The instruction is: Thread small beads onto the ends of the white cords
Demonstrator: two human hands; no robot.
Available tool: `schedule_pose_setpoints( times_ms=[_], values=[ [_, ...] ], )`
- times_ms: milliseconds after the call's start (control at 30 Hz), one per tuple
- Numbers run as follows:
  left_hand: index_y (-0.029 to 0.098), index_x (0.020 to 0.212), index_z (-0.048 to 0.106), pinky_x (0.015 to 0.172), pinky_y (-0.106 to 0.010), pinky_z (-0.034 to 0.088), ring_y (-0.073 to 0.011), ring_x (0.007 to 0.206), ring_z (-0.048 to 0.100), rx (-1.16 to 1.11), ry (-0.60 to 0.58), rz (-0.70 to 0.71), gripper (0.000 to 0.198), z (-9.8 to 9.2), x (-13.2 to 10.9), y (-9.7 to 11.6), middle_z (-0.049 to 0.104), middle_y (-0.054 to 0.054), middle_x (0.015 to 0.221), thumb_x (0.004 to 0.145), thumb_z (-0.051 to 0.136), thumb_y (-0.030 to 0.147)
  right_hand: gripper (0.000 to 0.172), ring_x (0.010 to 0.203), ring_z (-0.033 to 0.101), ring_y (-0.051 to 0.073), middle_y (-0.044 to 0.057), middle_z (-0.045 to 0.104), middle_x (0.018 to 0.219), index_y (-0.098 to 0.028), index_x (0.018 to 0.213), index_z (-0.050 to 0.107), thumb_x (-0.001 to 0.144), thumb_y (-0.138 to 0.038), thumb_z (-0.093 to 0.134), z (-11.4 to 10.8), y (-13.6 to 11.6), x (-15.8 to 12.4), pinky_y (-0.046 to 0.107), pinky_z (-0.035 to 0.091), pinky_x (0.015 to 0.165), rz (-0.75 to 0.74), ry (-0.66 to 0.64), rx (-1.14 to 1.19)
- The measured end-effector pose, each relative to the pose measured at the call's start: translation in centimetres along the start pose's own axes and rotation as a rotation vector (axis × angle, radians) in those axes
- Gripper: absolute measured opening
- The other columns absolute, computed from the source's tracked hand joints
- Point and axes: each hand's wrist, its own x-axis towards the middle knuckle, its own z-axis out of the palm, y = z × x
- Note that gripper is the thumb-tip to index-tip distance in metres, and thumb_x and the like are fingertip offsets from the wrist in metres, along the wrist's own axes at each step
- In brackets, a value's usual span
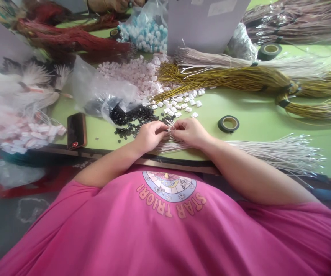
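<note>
My left hand (150, 135) and my right hand (192, 132) meet at the table's front edge, fingertips almost touching. Thin white wire ends (169, 123) stick up between them, pinched by the right thumb and fingers. The left thumb and forefinger are closed at the same spot; what they grip is too small to name. Under the right wrist lies a bundle of white wires (274, 153), its silvery ends fanned to the right. Just beyond my hands are small black plastic parts (132, 119) and loose white connector housings (179, 105).
A phone (77, 130) lies left; a black tape roll (228, 124) sits right. Olive-yellow wires (234, 79) stretch behind it. A clear plastic bag (102, 90), red wires (73, 40) and a bag of blue-white parts (145, 30) stand farther back. Another person's hand (105, 5) shows at the top.
</note>
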Motion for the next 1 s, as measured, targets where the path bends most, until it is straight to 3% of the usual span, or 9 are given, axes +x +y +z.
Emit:
schedule_pose_setpoints(
  times_ms=[300, 433, 533, 633, 733, 867, 1000],
  values=[
    [0.017, 0.082, 0.069, 0.07, -0.025, 0.05, -0.0126, 0.073, 0.063, -0.095, -0.03, 0.181, 0.008, 0.3, 0.1, -0.5, 0.07, -0.003, 0.079, 0.075, 0.066, 0.019, 0.02, 0.051, 0.039, 0.007, -0.004, 0.049, 0.051, -0.013, 0.066, 0.064, 0.069, -0.031, 0.058, -0.1, 0.2, 0.1, 0.022, 0.032, 0.053, 0.0, -0.1, -0.005],
    [0.016, 0.086, 0.068, 0.074, -0.028, 0.05, -0.0144, 0.078, 0.061, 0.027, 0.019, 0.243, 0.011, -0.1, 0.1, -0.5, 0.068, -0.005, 0.083, 0.08, 0.059, 0.019, 0.018, 0.053, 0.043, 0.008, -0.003, 0.054, 0.054, -0.012, 0.07, 0.066, 0.066, -0.029, 0.06, -0.2, 0.2, 0.2, 0.023, 0.034, 0.053, 0.041, -0.027, 0.084],
    [0.016, 0.089, 0.068, 0.079, -0.031, 0.049, -0.0165, 0.084, 0.06, 0.168, -0.004, 0.171, 0.014, -1.6, 0.1, -0.5, 0.066, -0.007, 0.089, 0.08, 0.058, 0.018, 0.021, 0.05, 0.043, 0.008, -0.003, 0.054, 0.054, -0.012, 0.076, 0.068, 0.063, -0.028, 0.064, -0.4, 0.3, 0.3, 0.023, 0.033, 0.05, 0.127, 0.017, 0.22],
    [0.016, 0.098, 0.066, 0.081, -0.033, 0.049, -0.0179, 0.086, 0.06, 0.272, -0.053, 0.033, 0.022, -3.8, 0.2, -0.7, 0.066, -0.007, 0.096, 0.078, 0.058, 0.019, 0.023, 0.049, 0.045, 0.008, -0.002, 0.056, 0.056, -0.012, 0.078, 0.067, 0.059, -0.026, 0.068, -0.4, 0.5, 0.4, 0.023, 0.036, 0.05, 0.181, -0.021, 0.404],
    [0.017, 0.089, 0.069, 0.079, -0.032, 0.049, -0.0165, 0.08, 0.062, 0.198, -0.041, -0.077, 0.016, -5.3, 0.5, -1.5, 0.068, -0.005, 0.089, 0.078, 0.058, 0.021, 0.022, 0.054, 0.051, 0.009, 0.0, 0.06, 0.062, -0.013, 0.077, 0.068, 0.058, -0.024, 0.07, -0.4, 0.7, 0.5, 0.024, 0.04, 0.053, 0.159, -0.047, 0.452],
    [0.018, 0.081, 0.069, 0.077, -0.032, 0.05, -0.0164, 0.076, 0.063, 0.07, -0.008, -0.17, 0.01, -5.8, 0.7, -2.7, 0.07, -0.004, 0.084, 0.075, 0.062, 0.022, 0.02, 0.053, 0.05, 0.009, 0.001, 0.061, 0.06, -0.013, 0.075, 0.069, 0.059, -0.024, 0.07, -0.3, 0.9, 0.6, 0.024, 0.04, 0.051, 0.158, -0.041, 0.438],
    [0.018, 0.084, 0.07, 0.078, -0.032, 0.049, -0.0168, 0.078, 0.063, 0.134, 0.007, -0.165, 0.012, -5.9, 0.7, -3.1, 0.07, -0.004, 0.087, 0.075, 0.062, 0.023, 0.021, 0.047, 0.046, 0.007, -0.001, 0.059, 0.057, -0.012, 0.076, 0.068, 0.058, -0.024, 0.069, -0.4, 0.7, 0.5, 0.023, 0.036, 0.047, 0.186, -0.043, 0.444]
  ],
)
